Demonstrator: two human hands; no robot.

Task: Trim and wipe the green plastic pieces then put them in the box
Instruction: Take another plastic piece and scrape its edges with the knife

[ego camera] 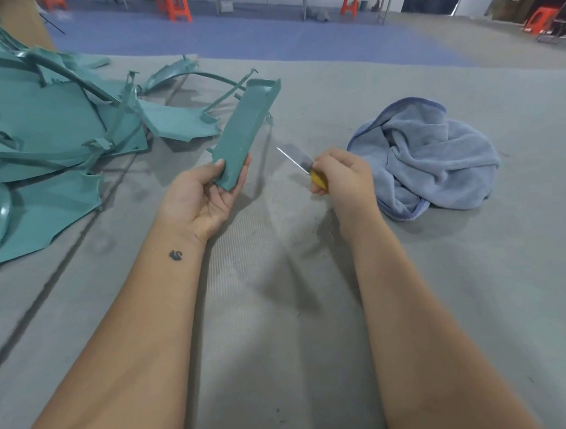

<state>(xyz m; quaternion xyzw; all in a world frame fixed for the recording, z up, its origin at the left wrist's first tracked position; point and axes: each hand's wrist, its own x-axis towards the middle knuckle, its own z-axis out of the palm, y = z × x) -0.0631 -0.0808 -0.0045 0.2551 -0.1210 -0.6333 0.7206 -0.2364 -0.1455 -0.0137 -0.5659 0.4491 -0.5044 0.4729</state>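
**Light, stiff piece held by its near end**

The left hand (205, 193) pinches the green piece (244, 132) at its near end, the rest jutting away. It looks thin, rigid, light; edges may be sharp. The right hand (342, 172) is clamped on the knife (305, 168), just right of the piece. The cloth (433, 158) lies beyond the right hand.

One cloth (429, 155), one knife (305, 168), two hands, about five orange stools.
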